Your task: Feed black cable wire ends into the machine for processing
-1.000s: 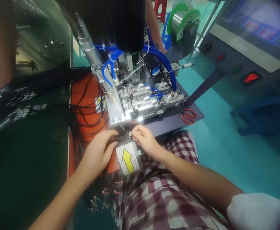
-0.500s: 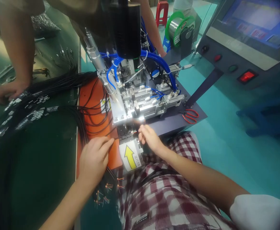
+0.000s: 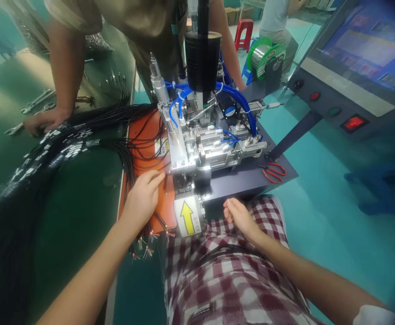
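Leaving the machine (image 3: 214,155), the right hand (image 3: 240,218) now hangs curled above the lap (image 3: 268,219); the left hand (image 3: 140,197), fingers narrowed, is near black cables (image 3: 127,158) on the orange board (image 3: 165,208). I cannot tell what either holds.

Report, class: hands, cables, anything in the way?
Left hand over orange mat, grip unclear. Right hand curled, apart from machine. Cables partly on mat. Pliers aside, on base.
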Motion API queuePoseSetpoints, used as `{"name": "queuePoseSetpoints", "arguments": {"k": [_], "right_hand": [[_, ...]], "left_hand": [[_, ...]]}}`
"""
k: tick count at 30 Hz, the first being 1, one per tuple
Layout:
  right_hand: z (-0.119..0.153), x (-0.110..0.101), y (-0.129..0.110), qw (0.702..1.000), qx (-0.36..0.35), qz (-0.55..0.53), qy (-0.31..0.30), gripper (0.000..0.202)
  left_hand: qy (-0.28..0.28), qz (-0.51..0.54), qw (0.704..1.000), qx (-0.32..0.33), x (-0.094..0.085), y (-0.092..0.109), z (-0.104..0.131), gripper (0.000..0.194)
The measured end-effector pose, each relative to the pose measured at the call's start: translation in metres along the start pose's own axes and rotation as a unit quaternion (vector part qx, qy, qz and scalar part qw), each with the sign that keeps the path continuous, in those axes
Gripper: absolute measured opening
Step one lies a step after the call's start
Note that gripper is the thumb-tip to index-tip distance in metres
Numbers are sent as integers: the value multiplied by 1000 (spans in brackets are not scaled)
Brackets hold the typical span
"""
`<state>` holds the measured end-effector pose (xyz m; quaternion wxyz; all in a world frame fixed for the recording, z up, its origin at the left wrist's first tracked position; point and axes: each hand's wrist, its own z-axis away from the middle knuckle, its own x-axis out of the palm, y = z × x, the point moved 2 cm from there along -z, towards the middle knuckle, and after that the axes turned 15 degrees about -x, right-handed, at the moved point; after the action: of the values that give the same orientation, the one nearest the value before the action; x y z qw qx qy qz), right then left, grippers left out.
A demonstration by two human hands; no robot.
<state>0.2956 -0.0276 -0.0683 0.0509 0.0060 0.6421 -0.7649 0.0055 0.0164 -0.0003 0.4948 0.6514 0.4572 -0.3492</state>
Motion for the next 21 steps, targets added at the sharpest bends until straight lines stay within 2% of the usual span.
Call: {"name": "queuePoseSetpoints", "arguments": {"k": [4, 7, 8, 10, 11, 13, 15, 17, 19, 21], "right_hand": [[6, -8, -3, 1000, -19, 11, 3, 48], [15, -13, -13, 999, -36, 24, -3, 39], [20, -11, -19, 998, -46, 39, -16, 35], [29, 2, -38, 981, -115, 129, -87, 26], [34, 13, -49, 959, -182, 178, -122, 20], [41, 41, -74, 877, -348, 278, -182, 14], [42, 72, -92, 796, -450, 355, -193, 15], [36, 98, -101, 748, -465, 434, -190, 17], [29, 117, -106, 732, -447, 473, -201, 20], [23, 128, -107, 730, -420, 493, -219, 21]], "left_hand": [[-11, 4, 1000, -9, -1, 1, -2, 41], [-20, 6, 1000, -12, -2, 2, 0, 41], [-24, 7, 1000, -13, -2, 2, 0, 40], [-32, 11, 999, -15, -3, 2, -1, 40], [-36, 15, 999, -15, -4, 3, -2, 40], [-42, 25, 999, -12, -9, 4, -5, 39], [-46, 36, 998, -5, -17, 5, -7, 39], [-48, 39, 998, 4, -29, 3, -8, 39], [-57, 26, 998, 23, -42, -3, -6, 37], [-83, 1, 995, 56, -52, -13, -2, 33]]}}
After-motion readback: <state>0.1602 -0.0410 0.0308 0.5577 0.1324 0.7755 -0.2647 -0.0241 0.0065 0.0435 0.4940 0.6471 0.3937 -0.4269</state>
